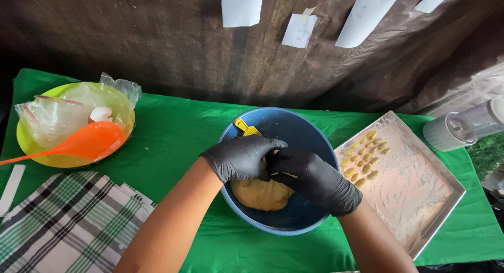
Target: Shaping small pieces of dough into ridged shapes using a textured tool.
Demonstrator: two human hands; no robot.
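A blue bowl (315, 134) sits at the middle of the green-covered table, with a lump of yellow-brown dough (260, 195) inside. Both of my hands wear black gloves and meet over the bowl. My left hand (242, 156) and my right hand (314, 177) pinch at the dough's top, fingertips touching each other. A small yellow ridged tool (245, 127) leans on the bowl's far rim, just behind my left hand.
A floured metal tray (420, 194) to the right holds several small shaped dough pieces (366, 156). At the left a yellow-green plate (26, 144) carries clear plastic bags, an eggshell and an orange spoon (86, 142). A checked cloth (68, 226) lies front left; a blender jar (464, 127) lies far right.
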